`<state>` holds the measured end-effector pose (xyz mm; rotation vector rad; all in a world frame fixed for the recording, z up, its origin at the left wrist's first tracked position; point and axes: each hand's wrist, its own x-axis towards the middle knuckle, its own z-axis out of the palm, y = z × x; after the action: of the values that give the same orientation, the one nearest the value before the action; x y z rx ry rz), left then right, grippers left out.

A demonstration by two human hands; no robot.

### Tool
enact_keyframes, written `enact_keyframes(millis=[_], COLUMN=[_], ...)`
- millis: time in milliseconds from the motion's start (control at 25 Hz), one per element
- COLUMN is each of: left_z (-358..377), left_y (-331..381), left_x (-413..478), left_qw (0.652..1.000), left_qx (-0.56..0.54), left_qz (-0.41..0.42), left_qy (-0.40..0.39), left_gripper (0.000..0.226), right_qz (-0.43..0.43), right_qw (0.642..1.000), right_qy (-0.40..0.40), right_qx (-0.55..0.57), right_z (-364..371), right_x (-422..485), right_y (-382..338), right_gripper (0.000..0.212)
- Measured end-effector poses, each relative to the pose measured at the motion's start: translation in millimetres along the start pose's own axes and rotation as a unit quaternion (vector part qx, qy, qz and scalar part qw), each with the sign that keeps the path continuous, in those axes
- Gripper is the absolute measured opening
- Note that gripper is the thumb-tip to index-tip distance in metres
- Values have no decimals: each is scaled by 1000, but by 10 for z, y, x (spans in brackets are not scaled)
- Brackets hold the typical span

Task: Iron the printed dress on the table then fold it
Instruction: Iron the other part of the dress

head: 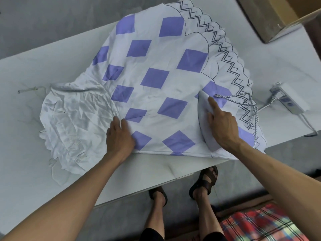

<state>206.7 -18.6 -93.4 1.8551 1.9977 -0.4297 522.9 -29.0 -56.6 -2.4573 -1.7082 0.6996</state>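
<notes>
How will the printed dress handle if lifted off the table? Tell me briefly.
Probably floppy: the printed dress lies flat and its bodice end is crumpled. Likely light: thin folds bunch at the left hand. It may slide; one corner seems to overhang the table edge.
</notes>
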Motion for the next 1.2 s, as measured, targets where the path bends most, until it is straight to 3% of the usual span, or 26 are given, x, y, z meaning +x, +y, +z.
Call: enact_keyframes(millis=[120, 280, 480, 720, 1000, 1200], left_z=[39, 146, 188, 155, 124, 139], left_y=[435, 750, 724, 845, 981, 1217], left_x=[37, 130, 148, 131, 143, 44], left_qw=[994, 990, 986, 985, 986, 995], left_qx=[-15, 51, 81, 114, 127, 62], left_qz=[106, 108, 112, 81, 41, 71], left_qy=[-18, -79, -94, -103, -104, -28], left_gripper=[83, 100, 105, 102, 89, 73], right_qz=[-37, -112, -136, -66, -21, -3], right_qw=[999, 990, 984, 997, 999, 999], right_qy=[-31, -82, -2, -21, 12, 21], right_qx=[6, -16, -112, -37, -46, -25], right_z=[13, 274, 402, 80, -241, -520], right_x=[-89, -287, -357, -225, -74, 9], right_y=[-255, -676, -311, 440, 1227, 1565], right_gripper=[57, 56, 69, 55, 54, 52])
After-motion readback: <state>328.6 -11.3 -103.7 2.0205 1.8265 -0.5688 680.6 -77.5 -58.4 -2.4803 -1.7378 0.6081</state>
